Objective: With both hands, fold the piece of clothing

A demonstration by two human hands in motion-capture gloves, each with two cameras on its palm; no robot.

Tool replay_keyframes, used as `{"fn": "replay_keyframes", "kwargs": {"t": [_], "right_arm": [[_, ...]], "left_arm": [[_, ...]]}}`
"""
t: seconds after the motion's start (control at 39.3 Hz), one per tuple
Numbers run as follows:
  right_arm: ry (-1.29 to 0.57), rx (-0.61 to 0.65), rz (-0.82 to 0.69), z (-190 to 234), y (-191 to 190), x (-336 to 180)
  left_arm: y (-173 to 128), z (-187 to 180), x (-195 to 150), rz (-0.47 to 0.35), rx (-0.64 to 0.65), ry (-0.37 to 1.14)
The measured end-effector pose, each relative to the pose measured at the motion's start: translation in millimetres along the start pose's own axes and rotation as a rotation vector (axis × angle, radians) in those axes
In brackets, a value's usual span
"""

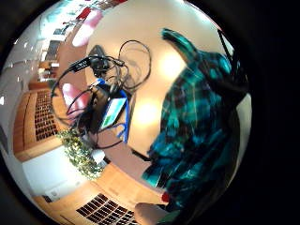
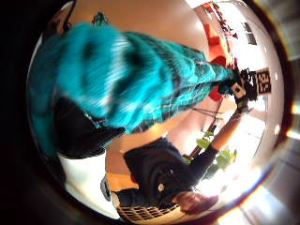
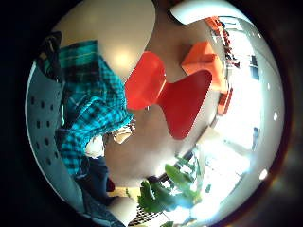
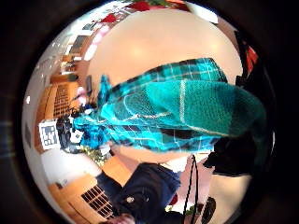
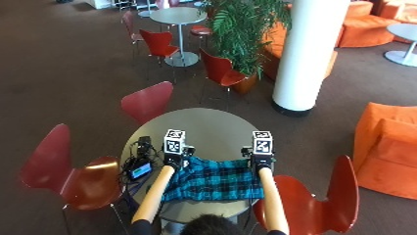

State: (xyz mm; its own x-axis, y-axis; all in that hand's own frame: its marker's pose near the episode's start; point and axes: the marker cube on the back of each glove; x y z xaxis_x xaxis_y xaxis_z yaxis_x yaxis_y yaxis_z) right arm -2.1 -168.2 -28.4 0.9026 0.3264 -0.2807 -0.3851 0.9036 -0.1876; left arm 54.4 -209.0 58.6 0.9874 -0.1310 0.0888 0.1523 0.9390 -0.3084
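Observation:
A teal plaid garment (image 5: 212, 180) is stretched between my two hands over the near half of the round table (image 5: 202, 127). My left hand (image 5: 173, 160) grips its upper left corner and my right hand (image 5: 262, 161) grips its upper right corner. The cloth spreads back toward me and covers the table's near edge. In the left thumb side palm view the garment (image 2: 131, 79) runs from that palm across to the other hand (image 2: 241, 89). The right thumb side palm view shows the same span of cloth (image 4: 177, 112). It also bunches close to the right palm (image 3: 90, 109).
A small device with a tangle of black cables (image 5: 139, 164) lies on the table's left side, next to my left hand. Red chairs stand at the left (image 5: 72, 171), the far side (image 5: 149, 100) and the right (image 5: 312, 200). A white pillar (image 5: 306, 49) rises beyond.

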Motion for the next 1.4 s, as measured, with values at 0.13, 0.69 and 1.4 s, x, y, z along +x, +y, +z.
{"fn": "replay_keyframes", "kwargs": {"t": [0.13,0.69,1.4], "right_arm": [[-0.019,0.144,-0.004,5.7,-18.8,-12.2],[-0.295,0.008,0.308,90.3,-16.6,62.1],[-0.436,0.179,0.482,95.4,-17.2,137.8]], "left_arm": [[-24.3,6.1,-3.8,-0.139,0.127,-0.047],[38.6,92.3,9.9,0.069,0.237,0.053],[64.2,130.8,47.6,-0.003,0.008,0.004]]}}
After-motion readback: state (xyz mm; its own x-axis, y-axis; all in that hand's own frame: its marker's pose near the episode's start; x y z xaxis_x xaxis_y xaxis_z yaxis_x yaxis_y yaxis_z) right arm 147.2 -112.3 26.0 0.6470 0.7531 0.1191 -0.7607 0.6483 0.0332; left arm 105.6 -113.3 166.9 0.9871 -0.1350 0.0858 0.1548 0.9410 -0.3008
